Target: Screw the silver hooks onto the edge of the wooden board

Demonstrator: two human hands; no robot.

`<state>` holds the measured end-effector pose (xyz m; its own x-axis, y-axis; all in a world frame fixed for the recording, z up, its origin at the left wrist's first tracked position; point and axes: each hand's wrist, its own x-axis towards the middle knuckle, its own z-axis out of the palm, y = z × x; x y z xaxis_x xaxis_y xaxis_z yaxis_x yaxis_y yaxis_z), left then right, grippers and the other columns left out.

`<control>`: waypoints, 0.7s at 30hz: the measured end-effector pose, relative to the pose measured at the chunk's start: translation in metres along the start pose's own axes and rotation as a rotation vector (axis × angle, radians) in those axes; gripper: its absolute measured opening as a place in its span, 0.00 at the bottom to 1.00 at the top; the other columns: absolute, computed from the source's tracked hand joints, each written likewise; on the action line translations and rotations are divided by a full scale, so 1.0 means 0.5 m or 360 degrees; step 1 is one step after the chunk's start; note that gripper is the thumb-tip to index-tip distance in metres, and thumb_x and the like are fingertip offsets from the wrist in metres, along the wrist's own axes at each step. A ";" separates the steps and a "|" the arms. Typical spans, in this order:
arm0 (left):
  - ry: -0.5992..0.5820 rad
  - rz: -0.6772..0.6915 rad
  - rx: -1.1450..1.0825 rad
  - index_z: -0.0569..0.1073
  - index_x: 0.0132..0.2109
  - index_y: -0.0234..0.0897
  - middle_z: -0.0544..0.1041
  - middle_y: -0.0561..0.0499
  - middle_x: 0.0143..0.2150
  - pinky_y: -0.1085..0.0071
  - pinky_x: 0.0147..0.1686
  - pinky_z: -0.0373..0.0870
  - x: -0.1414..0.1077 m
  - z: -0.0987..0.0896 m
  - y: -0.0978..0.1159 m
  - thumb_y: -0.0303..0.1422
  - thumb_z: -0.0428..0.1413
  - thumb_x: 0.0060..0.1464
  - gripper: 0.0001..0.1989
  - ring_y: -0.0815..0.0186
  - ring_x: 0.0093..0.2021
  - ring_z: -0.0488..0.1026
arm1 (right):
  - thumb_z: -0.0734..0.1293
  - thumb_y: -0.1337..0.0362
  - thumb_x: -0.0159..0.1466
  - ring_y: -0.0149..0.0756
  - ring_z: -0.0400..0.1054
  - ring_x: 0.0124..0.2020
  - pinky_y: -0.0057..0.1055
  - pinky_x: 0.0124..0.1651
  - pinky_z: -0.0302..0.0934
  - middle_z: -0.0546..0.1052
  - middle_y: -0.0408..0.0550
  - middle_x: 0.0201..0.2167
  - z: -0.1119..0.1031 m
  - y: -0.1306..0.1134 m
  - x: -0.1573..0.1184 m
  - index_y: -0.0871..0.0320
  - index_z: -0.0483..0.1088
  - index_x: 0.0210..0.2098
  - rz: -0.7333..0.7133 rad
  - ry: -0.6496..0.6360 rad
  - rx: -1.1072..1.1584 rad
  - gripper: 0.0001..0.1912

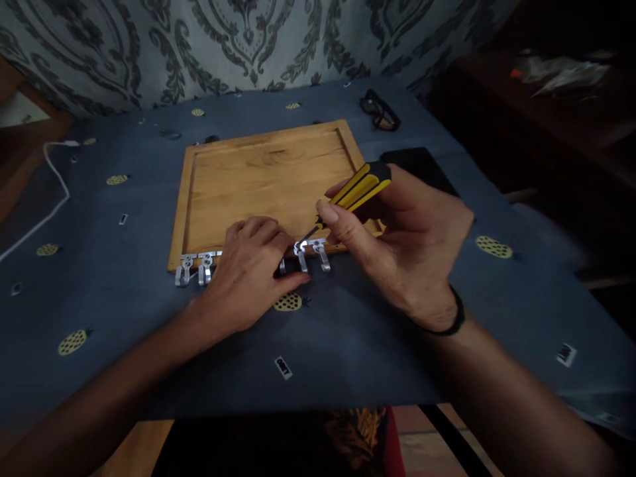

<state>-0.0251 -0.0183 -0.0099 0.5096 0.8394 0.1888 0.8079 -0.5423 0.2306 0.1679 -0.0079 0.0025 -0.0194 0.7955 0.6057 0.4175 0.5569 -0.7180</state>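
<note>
A wooden board with a raised frame (268, 175) lies on the table. Along its near edge runs a silver metal hook rail (207, 260) with several hooks hanging over the side. My left hand (251, 275) rests over the middle of this rail, fingers bent onto the board and thumb stretched along the front by the hooks, holding it against the edge. In my right hand (402, 238) is a yellow and black screwdriver (360, 185), tilted, gripped between thumb and fingers. Its tip meets the rail at a right-hand hook (301, 257); the screw itself is too small to make out.
A blue cloth with pineapple prints covers the table (213, 384). Behind the board lie dark-framed glasses (380, 110). A flat black object (417, 162) sits right of the board, partly behind my right hand. A white cable (58, 173) runs along the left side.
</note>
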 end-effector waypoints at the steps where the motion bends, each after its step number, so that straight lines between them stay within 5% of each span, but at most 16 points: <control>1: -0.0006 -0.0003 -0.0003 0.79 0.50 0.35 0.81 0.42 0.53 0.50 0.58 0.69 0.000 0.000 0.000 0.41 0.69 0.60 0.17 0.47 0.58 0.74 | 0.75 0.42 0.65 0.36 0.71 0.24 0.37 0.27 0.64 0.75 0.42 0.26 0.001 0.000 0.000 0.50 0.68 0.26 -0.0007 -0.0015 0.0008 0.24; 10: 0.0004 -0.0001 -0.0037 0.78 0.56 0.37 0.81 0.42 0.56 0.50 0.60 0.67 -0.004 0.004 0.000 0.40 0.68 0.62 0.19 0.48 0.60 0.73 | 0.80 0.47 0.61 0.30 0.70 0.20 0.30 0.22 0.66 0.76 0.39 0.26 0.003 0.006 0.012 0.51 0.71 0.32 0.0077 -0.0271 0.0392 0.19; 16: 0.0010 0.0025 -0.0024 0.79 0.51 0.34 0.81 0.42 0.53 0.49 0.59 0.68 -0.005 0.002 -0.001 0.42 0.68 0.61 0.18 0.47 0.58 0.74 | 0.73 0.48 0.69 0.30 0.77 0.25 0.30 0.29 0.75 0.83 0.41 0.38 -0.009 -0.006 0.020 0.49 0.78 0.48 0.0084 -0.0503 0.0543 0.15; 21: 0.0032 0.0035 -0.0007 0.79 0.48 0.34 0.80 0.42 0.49 0.50 0.57 0.69 -0.006 0.003 -0.001 0.43 0.68 0.61 0.17 0.47 0.56 0.73 | 0.74 0.47 0.67 0.29 0.72 0.21 0.28 0.25 0.70 0.78 0.39 0.28 0.000 -0.002 0.018 0.52 0.79 0.38 0.0102 -0.0410 0.0465 0.16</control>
<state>-0.0268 -0.0205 -0.0118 0.5209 0.8266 0.2130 0.7954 -0.5606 0.2301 0.1674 -0.0013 0.0089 -0.2444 0.8439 0.4775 0.1498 0.5194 -0.8413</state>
